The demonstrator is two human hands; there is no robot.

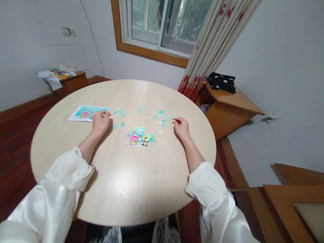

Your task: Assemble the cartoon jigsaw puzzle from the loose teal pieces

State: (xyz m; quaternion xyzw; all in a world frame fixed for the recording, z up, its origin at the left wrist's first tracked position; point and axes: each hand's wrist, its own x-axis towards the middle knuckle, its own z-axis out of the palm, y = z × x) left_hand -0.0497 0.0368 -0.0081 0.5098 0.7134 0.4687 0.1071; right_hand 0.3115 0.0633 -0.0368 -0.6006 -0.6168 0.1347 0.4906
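Fingers bent inward, a person's right hand [181, 127] hovers or rests to the right of and slightly beyond a partly joined puzzle [139, 137]; whether its fingertips pinch a piece cannot be told. The left hand [101, 121], its fingers curled toward the palm, lies to the puzzle's left, at the edge of a printed picture sheet [83, 111]; its grasp, too, cannot be made out.

Loose pieces [163, 125], mostly turquoise, scatter in small groups beyond the puzzle on both sides, the right-hand group just beside the right fingertips. Careful handling probably calls for a light pinch on one piece's edges, a check against the printed sheet, and a flat press straight down, with the other hand steadying the joined section so its tabs do not lift.

The puzzle lies flat on a round table [121, 192], its cartoon figures upright to the wearer. Well to the puzzle's right, beyond the tabletop, a wooden cabinet [225, 118] bears a dark, folded cloth [222, 82]; its open compartment holds something pale, too small to identify.
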